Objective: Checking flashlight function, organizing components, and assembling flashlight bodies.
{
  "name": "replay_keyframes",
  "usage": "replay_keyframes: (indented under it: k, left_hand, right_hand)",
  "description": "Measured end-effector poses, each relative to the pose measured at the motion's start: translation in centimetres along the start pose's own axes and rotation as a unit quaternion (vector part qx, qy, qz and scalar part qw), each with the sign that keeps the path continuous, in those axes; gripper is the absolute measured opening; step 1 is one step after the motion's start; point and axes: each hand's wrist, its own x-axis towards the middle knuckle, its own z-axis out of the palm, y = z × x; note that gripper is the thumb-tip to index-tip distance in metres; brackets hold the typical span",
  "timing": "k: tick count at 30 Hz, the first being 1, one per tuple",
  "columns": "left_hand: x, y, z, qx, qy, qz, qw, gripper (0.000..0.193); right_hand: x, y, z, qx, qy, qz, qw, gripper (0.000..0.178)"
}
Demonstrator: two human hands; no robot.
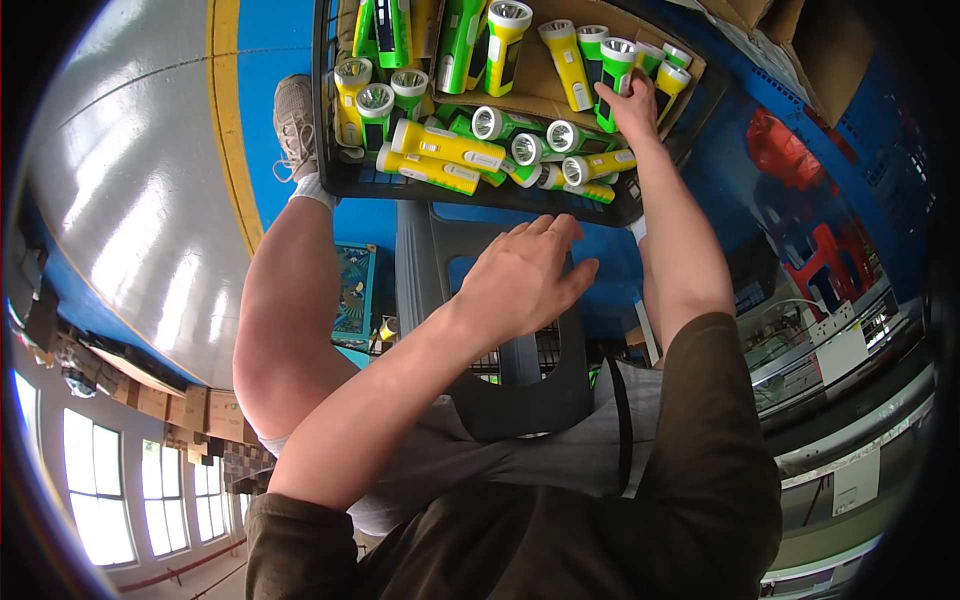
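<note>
From the head view I see the person's right hand (pixel 634 108) at the right side of a black crate (pixel 440 196), thumb and fingers clamped on a green torch (pixel 613 70). That torch stands lens-up inside a cardboard box (pixel 542 72) set in the crate, with a yellow torch (pixel 562 60) near it on the left. More torches lie jumbled along the crate's near side, two yellow ones (pixel 440 145) lying one beside the other. The left hand (pixel 520 275) hovers well apart from them, thumb and fingers apart, above a grey stool (pixel 515 405).
</note>
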Motion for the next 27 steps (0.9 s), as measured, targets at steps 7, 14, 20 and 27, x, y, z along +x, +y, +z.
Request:
replay_keyframes:
  k: [7, 14, 20, 27]
  left_hand:
    - [0.3, -0.3, 0.4, 0.003, -0.001, 0.006, 1.000, 0.034]
    - [0.3, -0.3, 0.3, 0.012, 0.003, 0.016, 1.000, 0.034]
    - [0.3, 0.0, 0.2, 0.006, 0.004, 0.011, 1.000, 0.033]
    - [0.8, 0.1, -0.2, -0.016, 0.004, 0.004, 1.000, 0.032]
  right_hand:
    - [-0.7, -1.8, 3.9, 0.023, -0.051, -0.081, 0.995, 0.062]
    - [-0.1, -3.3, 5.5, -0.107, -0.008, -0.116, 0.987, 0.061]
    - [-1.8, -5.6, 8.1, -0.099, 0.141, -0.033, 0.985, 0.074]
    - [0.0, -3.7, 5.8, -0.080, 0.082, -0.098, 0.989, 0.070]
